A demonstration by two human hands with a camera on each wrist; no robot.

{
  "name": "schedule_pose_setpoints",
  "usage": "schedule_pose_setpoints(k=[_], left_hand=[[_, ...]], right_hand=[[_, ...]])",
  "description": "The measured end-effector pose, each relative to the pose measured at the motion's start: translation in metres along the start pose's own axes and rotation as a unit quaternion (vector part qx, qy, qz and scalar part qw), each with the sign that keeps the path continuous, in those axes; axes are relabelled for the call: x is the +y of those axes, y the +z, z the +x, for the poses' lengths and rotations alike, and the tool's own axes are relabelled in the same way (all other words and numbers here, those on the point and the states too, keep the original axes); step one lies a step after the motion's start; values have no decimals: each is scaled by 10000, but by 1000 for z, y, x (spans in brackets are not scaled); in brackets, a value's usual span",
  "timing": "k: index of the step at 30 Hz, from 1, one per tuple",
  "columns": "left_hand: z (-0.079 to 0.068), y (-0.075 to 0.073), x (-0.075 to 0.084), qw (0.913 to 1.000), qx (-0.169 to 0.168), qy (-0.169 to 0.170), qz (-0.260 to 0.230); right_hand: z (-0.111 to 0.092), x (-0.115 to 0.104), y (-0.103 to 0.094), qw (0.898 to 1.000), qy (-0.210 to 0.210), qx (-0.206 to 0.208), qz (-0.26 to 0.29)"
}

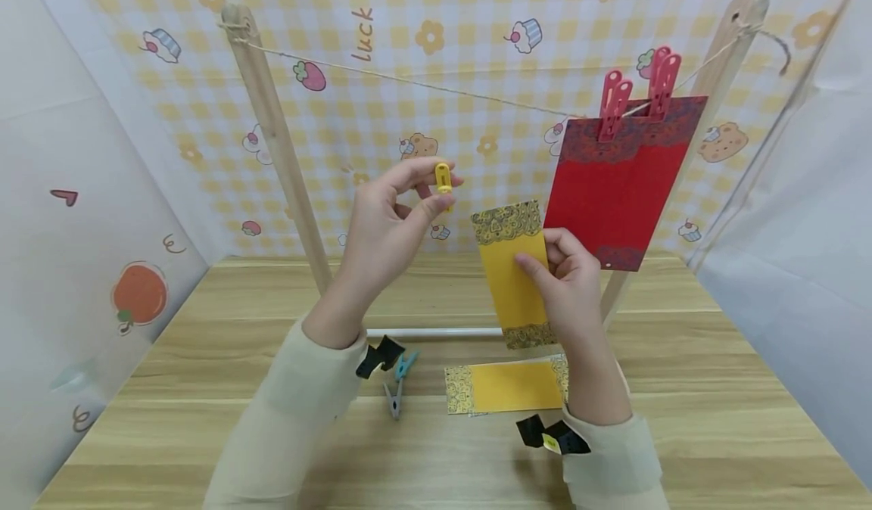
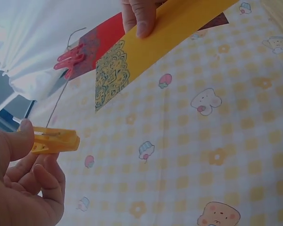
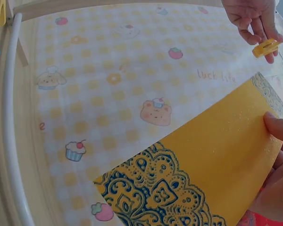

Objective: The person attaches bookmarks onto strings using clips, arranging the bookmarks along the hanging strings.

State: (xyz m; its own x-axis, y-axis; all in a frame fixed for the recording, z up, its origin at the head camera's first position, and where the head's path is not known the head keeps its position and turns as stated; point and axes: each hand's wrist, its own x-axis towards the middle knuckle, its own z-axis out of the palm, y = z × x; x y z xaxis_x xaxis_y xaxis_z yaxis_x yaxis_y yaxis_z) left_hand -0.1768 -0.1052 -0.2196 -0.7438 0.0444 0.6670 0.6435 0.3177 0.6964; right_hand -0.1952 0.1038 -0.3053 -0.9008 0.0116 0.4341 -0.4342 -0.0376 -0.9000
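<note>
In the head view my left hand [image 1: 383, 230] pinches a yellow clothespin [image 1: 443, 177] between thumb and fingers, below the string [image 1: 415, 83]. The left wrist view shows this clothespin [image 2: 59, 140] closely. To its right, my right hand [image 1: 574, 287] grips a yellow paper envelope [image 1: 509, 268] by its right edge, thumb on the front face. Dark lace-like patterns cover both ends of the envelope [image 3: 217, 141]. The envelope is tilted and held apart from the string. Beside it a red envelope [image 1: 616, 200] hangs from the string by two red clothespins [image 1: 615, 105].
Two wooden posts [image 1: 272, 132] carry the string, with a white rod [image 1: 436, 332] low between them. On the wooden table [image 1: 225, 419] lie another yellow envelope [image 1: 514, 387], a teal clothespin [image 1: 403, 366] and a grey clothespin [image 1: 393, 401]. A checked cloth [image 1: 381, 132] hangs behind.
</note>
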Motion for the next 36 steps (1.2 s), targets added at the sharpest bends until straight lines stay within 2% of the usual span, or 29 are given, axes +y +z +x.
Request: schedule_pose_setpoints(k=[5, 11, 15, 19, 27, 33, 36], left_hand=[[9, 2, 9, 9996, 188, 223, 67], [20, 3, 18, 9999, 136, 80, 42], [27, 5, 25, 9999, 80, 88, -107], [33, 6, 34, 9995, 246, 173, -112], [46, 4, 43, 9955, 489, 811, -14], [58, 7, 47, 9897, 586, 1260, -348], [63, 10, 50, 9887, 537, 1291, -540]], right_hand=[[8, -8, 4, 9994, -133, 257, 207], [16, -18, 3, 9959, -269, 640, 573], [20, -23, 1, 9945, -288, 740, 688], [23, -26, 3, 9934, -283, 760, 809], [28, -31, 7, 9892, -226, 1001, 1051], [31, -35, 9, 9883, -126, 1070, 1075], [31, -38, 11, 9876, -99, 1115, 1100]])
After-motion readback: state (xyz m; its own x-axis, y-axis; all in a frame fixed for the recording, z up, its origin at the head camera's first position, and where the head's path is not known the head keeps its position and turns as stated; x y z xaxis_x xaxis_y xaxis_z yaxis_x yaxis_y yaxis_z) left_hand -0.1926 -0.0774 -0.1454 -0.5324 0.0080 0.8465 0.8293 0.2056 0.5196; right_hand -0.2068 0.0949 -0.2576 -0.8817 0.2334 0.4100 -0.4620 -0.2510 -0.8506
